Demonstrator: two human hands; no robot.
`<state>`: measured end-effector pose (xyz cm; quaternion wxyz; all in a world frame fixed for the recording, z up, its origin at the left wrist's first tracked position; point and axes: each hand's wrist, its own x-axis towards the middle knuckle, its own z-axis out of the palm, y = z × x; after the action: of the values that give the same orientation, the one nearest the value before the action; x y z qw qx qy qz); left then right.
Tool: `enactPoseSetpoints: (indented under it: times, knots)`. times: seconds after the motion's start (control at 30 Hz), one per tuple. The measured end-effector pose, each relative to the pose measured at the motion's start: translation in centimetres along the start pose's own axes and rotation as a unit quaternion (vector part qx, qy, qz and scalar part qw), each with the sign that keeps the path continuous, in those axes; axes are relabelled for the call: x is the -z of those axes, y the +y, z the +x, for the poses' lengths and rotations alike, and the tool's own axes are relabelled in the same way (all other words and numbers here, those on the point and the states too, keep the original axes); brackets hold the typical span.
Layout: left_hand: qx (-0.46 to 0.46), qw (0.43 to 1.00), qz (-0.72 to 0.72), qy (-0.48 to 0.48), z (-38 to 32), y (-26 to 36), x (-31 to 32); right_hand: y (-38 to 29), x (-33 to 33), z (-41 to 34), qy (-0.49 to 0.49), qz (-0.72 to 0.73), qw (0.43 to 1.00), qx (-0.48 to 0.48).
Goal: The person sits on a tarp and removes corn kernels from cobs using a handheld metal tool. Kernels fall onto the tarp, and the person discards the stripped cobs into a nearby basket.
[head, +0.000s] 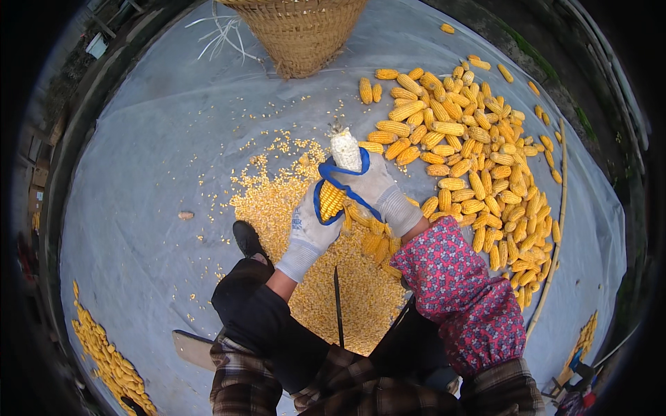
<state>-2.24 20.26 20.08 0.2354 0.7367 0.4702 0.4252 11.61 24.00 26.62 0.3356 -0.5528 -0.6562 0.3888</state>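
In white work gloves with blue palms, both my hands meet above a heap of loose corn kernels [265,203]. My left hand [309,226] grips an ear of yellow corn [331,200], its kernel rows facing up. A pale, stripped corncob [345,150] sticks out beyond the thumb of my right hand [367,182], which is closed around its lower part. The hands touch, and where the cob and the ear press together is hidden by the gloves. Several ears [382,244] lie on the kernels just under my right wrist.
A large pile of corn ears [468,145] spreads to the right, bordered by a bamboo pole [559,218]. A woven basket [302,31] stands ahead on the grey plastic sheet [140,171]. More ears [109,364] lie at lower left. A dark rod [338,307] rests between my legs.
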Motion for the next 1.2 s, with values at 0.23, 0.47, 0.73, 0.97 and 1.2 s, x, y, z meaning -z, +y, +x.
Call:
enactPoseSetpoints:
  times: [0.23, 0.47, 0.73, 0.97, 1.2]
  knots:
    - [0.342, 0.732, -0.54, -0.236, -0.4, 1.9, 3.1, 0.6, 0.7, -0.1, 0.042, 0.161, 0.978, -0.124]
    - [0.387, 0.725, -0.537, -0.188, -0.3, 1.0, 2.4, 0.6, 3.5, -0.2, 0.006, 0.325, 0.931, -0.166]
    - [0.377, 0.694, -0.575, -0.214, -0.1, 2.1, 1.8, 0.4, 1.1, -1.2, 0.042, -0.145, 0.983, 0.108]
    - [0.366, 0.741, -0.499, -0.26, 0.1, 2.6, 1.9, 1.3, 0.2, -0.2, 0.084, -0.205, 0.975, 0.017]
    - [0.362, 0.733, -0.544, -0.188, 0.4, 1.9, 1.7, 1.5, 3.3, 0.2, 0.103, 0.378, 0.878, -0.275]
